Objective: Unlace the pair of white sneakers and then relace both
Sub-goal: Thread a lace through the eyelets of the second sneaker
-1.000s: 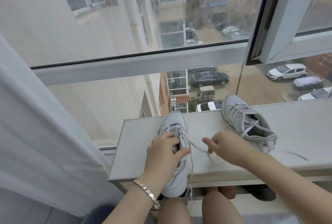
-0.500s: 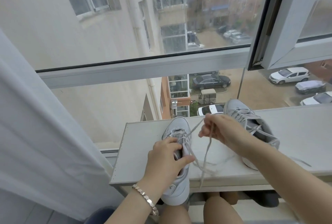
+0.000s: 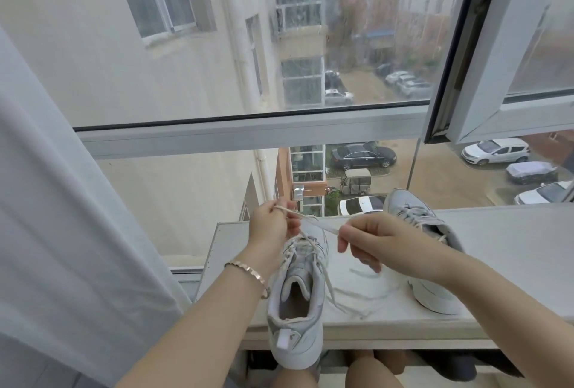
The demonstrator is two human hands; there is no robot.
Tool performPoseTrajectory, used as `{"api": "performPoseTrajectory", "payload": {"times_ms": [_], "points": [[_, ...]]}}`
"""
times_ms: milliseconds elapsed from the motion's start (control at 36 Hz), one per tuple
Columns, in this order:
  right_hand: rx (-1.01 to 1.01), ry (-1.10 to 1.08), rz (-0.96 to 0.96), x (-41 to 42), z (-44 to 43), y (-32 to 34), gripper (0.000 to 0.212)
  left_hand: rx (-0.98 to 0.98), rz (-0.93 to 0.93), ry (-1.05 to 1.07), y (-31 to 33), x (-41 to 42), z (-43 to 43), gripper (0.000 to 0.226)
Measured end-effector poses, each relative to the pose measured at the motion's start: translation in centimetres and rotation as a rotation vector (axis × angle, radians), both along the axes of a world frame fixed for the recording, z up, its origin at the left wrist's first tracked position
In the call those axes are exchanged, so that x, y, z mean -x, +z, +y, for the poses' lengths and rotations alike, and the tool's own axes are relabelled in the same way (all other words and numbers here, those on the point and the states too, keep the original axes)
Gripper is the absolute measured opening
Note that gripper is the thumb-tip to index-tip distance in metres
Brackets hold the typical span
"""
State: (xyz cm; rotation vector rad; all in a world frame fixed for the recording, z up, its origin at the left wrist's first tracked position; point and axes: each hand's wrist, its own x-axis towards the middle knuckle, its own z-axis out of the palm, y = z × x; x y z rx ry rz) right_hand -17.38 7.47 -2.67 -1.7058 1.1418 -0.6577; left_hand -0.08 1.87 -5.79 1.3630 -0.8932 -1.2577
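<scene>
A white sneaker [image 3: 298,303] lies on the pale shelf [image 3: 512,251] with its heel over the front edge and toe toward the window. My left hand [image 3: 270,226] is raised above its toe and grips the white lace [image 3: 313,222], which loops over a finger. My right hand [image 3: 369,240] pinches the same lace further along, so it runs taut between both hands. Loose lace ends [image 3: 351,297] trail across the shelf. The second sneaker [image 3: 431,282] stands to the right, partly hidden behind my right forearm, still laced.
A white curtain [image 3: 62,232] hangs at the left. The window frame [image 3: 248,136] crosses just behind the shelf, and an opened sash [image 3: 503,83] juts in at the upper right. My knees show below the shelf's front edge.
My left hand left the sneaker's tongue and rose to take the lace above the toe. My right hand moved down and right, stretching the lace between both hands. The view tilted up.
</scene>
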Motion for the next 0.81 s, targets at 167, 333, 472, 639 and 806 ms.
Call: {"api": "performPoseTrajectory", "payload": {"times_ms": [167,333,472,639,806], "points": [[-0.236,0.027,-0.111,2.8,0.2,-0.8,0.030,-0.102,0.161,0.064,-1.2,-1.1,-1.1,0.015],[-0.299,-0.192,-0.484,2.3,0.4,-0.3,0.032,0.009,-0.365,-0.214,-2.6,-2.3,0.3,0.046],[-0.394,-0.434,-0.769,0.4,-0.4,-0.4,0.028,0.143,-0.996,-0.620,-3.9,-3.6,3.1,0.066],[-0.425,-0.370,-0.908,-2.4,-0.3,-0.7,0.023,0.293,-1.254,-0.483,-4.3,-3.1,5.0,0.045],[-0.249,-0.440,-0.610,-3.5,-0.2,-0.9,0.033,0.524,-1.365,-0.322,-3.6,-2.7,6.2,0.015]]}}
